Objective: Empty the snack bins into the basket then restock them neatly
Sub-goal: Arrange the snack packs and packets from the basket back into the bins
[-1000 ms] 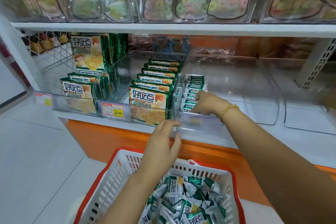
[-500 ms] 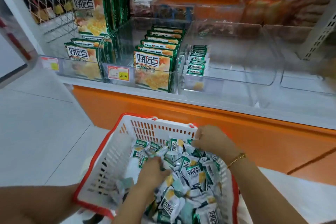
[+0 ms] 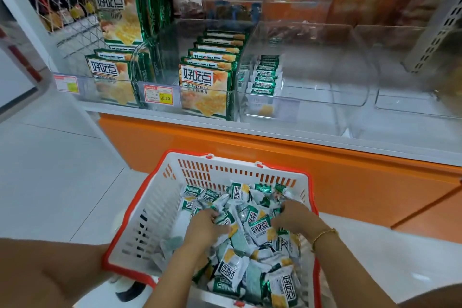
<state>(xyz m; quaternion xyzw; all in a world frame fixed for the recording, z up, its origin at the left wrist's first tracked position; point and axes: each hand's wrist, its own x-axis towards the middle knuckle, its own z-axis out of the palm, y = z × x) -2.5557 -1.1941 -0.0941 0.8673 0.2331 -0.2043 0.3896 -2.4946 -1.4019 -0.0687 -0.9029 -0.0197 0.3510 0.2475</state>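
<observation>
Two: left hand, right hand, gripping packets; one basket.

Four clear bins are set side by side on a white shelf, each just beside the next. Green cracker boxes are stood in the two left ones, and a short row of small packets in the third. Price tags are fixed along the front.

White basket, orange rim; green-white-yellow snack packets; orange shelf base.
</observation>
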